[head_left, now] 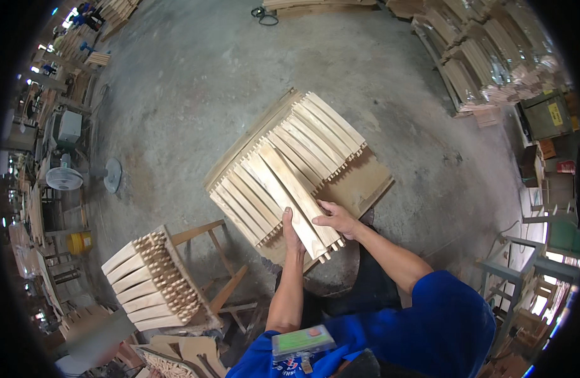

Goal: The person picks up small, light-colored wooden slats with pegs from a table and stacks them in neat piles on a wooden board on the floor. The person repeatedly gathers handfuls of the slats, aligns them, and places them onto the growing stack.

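My left hand (292, 234) is closed around the left edge of a pale wooden slat (282, 196), thumb on top. Beside it, my right hand (338, 218) grips a second wooden slat (294, 183) from the right, its thumb lying over the face. The two slats lie side by side, slanting away from me, with short round dowel pins sticking out of their near ends. Below their far part is a row of similar slats (242, 205), also pinned at the ends. That row rests on a flat brown board (368, 183) in front of me.
At lower left a stack of pinned slats (132, 283) sits on a wooden stand (225, 277), near a box of loose dowels (167, 363). Two fans (64, 177) and a yellow bucket (80, 242) stand farther left. Wrapped wood stacks (485, 57) fill the far right.
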The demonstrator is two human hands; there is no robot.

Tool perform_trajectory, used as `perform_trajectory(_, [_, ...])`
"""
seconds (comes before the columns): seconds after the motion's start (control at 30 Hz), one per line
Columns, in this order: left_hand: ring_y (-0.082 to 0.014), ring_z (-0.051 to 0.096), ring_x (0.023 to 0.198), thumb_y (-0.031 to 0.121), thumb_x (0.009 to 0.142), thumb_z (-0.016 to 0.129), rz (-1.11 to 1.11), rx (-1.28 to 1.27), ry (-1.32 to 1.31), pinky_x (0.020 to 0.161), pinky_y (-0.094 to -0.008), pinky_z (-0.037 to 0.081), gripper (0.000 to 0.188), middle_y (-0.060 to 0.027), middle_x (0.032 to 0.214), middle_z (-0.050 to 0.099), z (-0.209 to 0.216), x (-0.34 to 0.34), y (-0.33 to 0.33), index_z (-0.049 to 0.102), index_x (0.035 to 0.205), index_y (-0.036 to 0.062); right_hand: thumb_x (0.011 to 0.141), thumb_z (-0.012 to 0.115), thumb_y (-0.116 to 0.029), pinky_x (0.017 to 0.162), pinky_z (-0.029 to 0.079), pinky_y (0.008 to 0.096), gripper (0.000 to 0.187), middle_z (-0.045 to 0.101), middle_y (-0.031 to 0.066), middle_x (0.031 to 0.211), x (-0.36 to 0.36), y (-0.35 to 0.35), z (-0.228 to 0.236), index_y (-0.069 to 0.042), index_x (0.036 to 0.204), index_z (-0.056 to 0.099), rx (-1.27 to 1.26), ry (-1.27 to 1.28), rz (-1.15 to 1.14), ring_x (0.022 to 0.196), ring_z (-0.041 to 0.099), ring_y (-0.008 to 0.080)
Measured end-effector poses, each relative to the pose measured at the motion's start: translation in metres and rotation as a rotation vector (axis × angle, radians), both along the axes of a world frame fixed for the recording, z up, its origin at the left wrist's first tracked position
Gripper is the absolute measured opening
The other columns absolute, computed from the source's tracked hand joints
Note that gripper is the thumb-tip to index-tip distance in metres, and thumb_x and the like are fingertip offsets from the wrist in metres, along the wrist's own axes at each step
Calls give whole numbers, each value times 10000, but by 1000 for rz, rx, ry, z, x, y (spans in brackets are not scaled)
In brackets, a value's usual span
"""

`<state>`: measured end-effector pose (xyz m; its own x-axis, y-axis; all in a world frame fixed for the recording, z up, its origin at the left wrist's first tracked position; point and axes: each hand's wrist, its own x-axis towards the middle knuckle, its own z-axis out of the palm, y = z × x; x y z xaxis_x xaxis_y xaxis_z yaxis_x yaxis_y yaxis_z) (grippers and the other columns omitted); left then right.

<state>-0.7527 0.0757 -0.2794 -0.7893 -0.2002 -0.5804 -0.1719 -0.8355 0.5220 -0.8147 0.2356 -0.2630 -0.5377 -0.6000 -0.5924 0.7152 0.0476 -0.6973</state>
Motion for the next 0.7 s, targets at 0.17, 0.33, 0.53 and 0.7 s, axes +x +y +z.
perform_trajectory(0.17, [-292,656,1175,521,1028,593,50,-72,-19,1006,-433,546,679,-168,1321,642,-98,-93,50,484,1485,31,916,820,-205,1013,535,330,843,610,159,1422,-101,40,-99,21,1606,390,115,92,25,1235,622,187])
perform_trajectory(0.33, [-301,657,1175,570,1018,572,16,-92,-68,1017,-421,546,722,-181,1332,646,-187,-175,65,485,1490,31,893,856,-254,960,573,338,856,659,176,1355,-183,59,-180,12,1587,431,22,34,22,1162,674,214])
perform_trajectory(0.53, [-331,650,1195,619,967,606,14,-100,-131,1043,-447,534,799,-188,1359,638,-252,-227,61,477,1515,52,781,914,-392,1078,509,363,1112,504,289,1544,-232,50,-263,144,1576,351,167,122,-2,1361,566,307])
perform_trajectory(0.7, [-340,639,1221,549,958,677,75,-8,-159,1070,-467,529,770,-177,1384,633,-293,-243,56,481,1509,48,867,867,-286,1127,469,353,972,504,235,1557,-241,48,-304,82,1605,354,109,112,-54,1379,538,259])
